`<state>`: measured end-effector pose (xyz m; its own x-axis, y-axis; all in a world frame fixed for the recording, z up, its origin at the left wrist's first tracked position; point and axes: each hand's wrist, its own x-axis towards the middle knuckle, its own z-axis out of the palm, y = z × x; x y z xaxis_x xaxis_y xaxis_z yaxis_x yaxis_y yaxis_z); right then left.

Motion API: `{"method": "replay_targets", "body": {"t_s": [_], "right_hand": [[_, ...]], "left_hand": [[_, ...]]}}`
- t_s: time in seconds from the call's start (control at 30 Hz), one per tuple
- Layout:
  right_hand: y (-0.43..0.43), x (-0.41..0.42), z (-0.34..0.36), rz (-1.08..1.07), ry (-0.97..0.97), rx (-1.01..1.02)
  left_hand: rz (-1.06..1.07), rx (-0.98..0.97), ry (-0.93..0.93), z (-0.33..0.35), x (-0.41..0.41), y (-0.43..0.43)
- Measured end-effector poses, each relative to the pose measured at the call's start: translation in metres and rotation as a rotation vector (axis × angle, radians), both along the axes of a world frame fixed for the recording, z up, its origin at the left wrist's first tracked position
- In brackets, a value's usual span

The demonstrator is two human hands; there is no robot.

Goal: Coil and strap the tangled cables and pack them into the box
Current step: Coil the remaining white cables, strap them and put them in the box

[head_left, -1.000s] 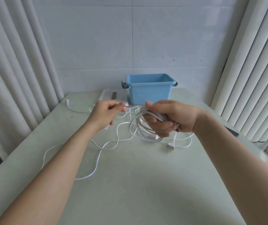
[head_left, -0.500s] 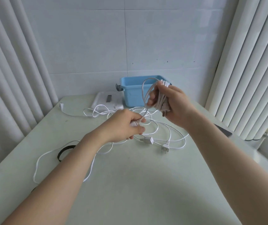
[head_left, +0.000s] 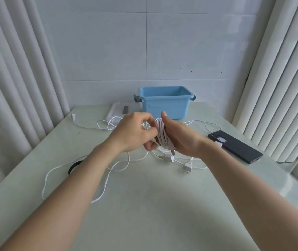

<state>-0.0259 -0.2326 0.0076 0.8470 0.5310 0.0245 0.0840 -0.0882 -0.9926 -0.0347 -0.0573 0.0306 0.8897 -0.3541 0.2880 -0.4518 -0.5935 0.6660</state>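
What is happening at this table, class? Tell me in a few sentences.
A person is coiling a white cable. The right hand holds the coil wound round it, while the left hand pinches a strand beside it, apparently to feed another turn. Much of the cable lies loose on the table, plug included. The box at the back shows no cable inside, and a black strap lies by the left forearm.

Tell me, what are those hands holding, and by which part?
The right hand holds a coil of white cable, its loops wound round the palm. The left hand pinches the cable's loose strand just beside the coil.
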Motion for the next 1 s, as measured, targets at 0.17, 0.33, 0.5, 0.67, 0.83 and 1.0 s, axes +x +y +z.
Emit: {"method": "replay_targets", "body": {"t_s": [0.17,0.33,0.5,0.67,0.83,1.0], "right_hand": [[-0.004,0.001,-0.008,0.148,-0.095,-0.135],[-0.003,0.01,-0.019,-0.021,-0.086,-0.137],[-0.003,0.005,-0.016,0.095,0.02,0.101],[-0.006,-0.002,-0.012,0.22,0.058,0.093],[-0.008,-0.002,-0.012,0.222,0.039,0.091],[-0.009,-0.002,-0.01,0.242,0.121,0.169]], "left_hand": [[0.088,-0.145,0.343,-0.005,0.008,0.002],[0.164,-0.704,0.447,0.002,0.014,0.004],[-0.101,-0.604,0.163,0.007,0.017,0.022],[-0.377,-0.187,0.098,-0.002,0.018,0.026],[-0.195,-0.288,0.009,-0.008,0.019,0.018],[-0.246,-0.311,0.233,-0.019,0.018,0.01]]}}
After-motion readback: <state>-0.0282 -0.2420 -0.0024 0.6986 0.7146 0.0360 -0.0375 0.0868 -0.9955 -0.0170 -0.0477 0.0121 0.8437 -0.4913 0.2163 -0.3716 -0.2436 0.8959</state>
